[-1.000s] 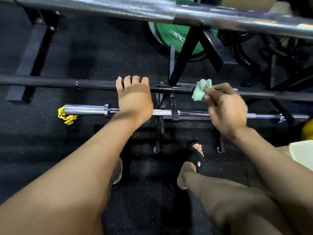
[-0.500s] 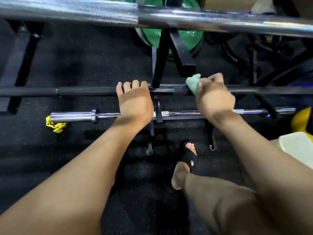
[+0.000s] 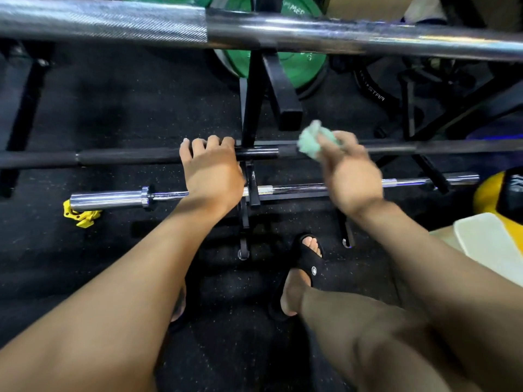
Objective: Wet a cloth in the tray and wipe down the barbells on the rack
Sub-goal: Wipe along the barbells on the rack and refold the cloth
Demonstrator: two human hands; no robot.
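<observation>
Black barbell (image 3: 119, 157) runs left-right. Right hand (image 3: 352, 176) fingers clenched round green cloth (image 3: 312, 142), touching bar right of rack upright (image 3: 250, 108). Left hand (image 3: 210, 171) grips bar just left; unwiped stretch lies rightward, I guess.

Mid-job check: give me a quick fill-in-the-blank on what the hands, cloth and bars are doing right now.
1. The right hand holds a crumpled cloth whose colour is pale ____.
2. The left hand grips the ____ barbell, the middle of the three bars.
3. The cloth is pressed against that same bar on the ____ side of the rack upright.
4. A yellow collar clip lies on the floor under the left end of the ____ barbell.

Missing words: green; black; right; lowest
</observation>
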